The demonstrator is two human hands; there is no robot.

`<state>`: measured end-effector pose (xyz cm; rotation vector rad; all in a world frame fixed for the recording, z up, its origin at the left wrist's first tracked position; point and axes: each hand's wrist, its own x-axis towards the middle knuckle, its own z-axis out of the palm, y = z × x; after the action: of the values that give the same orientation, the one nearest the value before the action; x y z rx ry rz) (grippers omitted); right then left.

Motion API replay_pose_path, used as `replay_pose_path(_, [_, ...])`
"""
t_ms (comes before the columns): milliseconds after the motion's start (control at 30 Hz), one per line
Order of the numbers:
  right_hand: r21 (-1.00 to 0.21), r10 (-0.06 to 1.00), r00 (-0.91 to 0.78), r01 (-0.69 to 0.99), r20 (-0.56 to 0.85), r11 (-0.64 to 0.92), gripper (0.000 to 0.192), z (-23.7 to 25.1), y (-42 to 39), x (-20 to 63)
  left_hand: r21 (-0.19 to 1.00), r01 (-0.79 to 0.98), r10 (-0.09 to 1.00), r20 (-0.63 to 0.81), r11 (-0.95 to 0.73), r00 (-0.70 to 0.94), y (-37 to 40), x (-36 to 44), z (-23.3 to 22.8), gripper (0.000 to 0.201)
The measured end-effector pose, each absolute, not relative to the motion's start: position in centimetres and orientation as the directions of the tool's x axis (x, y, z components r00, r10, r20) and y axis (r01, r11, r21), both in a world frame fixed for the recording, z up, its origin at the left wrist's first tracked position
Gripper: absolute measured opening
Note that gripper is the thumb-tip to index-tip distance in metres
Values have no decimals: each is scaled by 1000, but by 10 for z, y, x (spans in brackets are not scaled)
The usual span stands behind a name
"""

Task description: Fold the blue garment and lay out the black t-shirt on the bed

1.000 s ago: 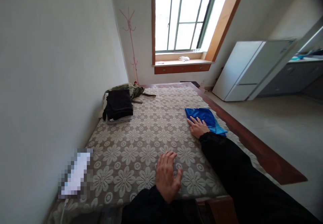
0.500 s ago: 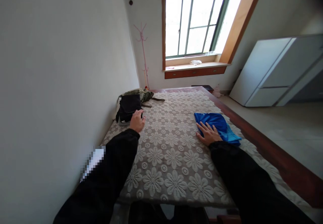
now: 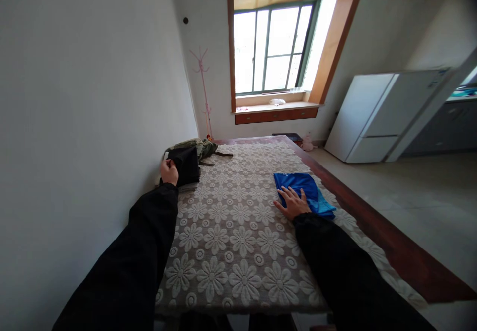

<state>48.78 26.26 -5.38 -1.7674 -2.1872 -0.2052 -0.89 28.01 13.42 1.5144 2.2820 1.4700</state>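
Observation:
My left hand (image 3: pixel 170 173) is at the left edge of a folded black cloth (image 3: pixel 186 164), its fingers closed in a pinch on the fabric. The black cloth lies on something pale at the left side of the table, against a camouflage backpack (image 3: pixel 203 147). My right hand (image 3: pixel 293 203) rests flat with fingers spread on the near left part of a folded blue garment (image 3: pixel 305 184). A lighter blue part of that garment shows at its right side.
A flower-patterned tablecloth (image 3: pixel 242 236) covers the reddish wooden table (image 3: pixel 391 251). A white wall (image 3: pixel 93 97) borders the left side. Beyond the table stand a pink coat rack (image 3: pixel 204 87), a window with a sill (image 3: pixel 276 106) and a white fridge (image 3: pixel 365 117).
My left hand has gone from the right side of the black cloth to its left edge and closed there. My right hand stays on the blue garment. The view has shifted slightly.

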Motion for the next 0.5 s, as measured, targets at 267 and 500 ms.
replay_pose_path(267, [-104,845,-223,945,486,309,56,-34,251,485,663,625,902,395,-412,175,147,66,150,31])
replay_pose_path(500, [-272,748,-437,741,499,614,36,3,192,449,625,703,940,214,-340,264,89,44,77,36])
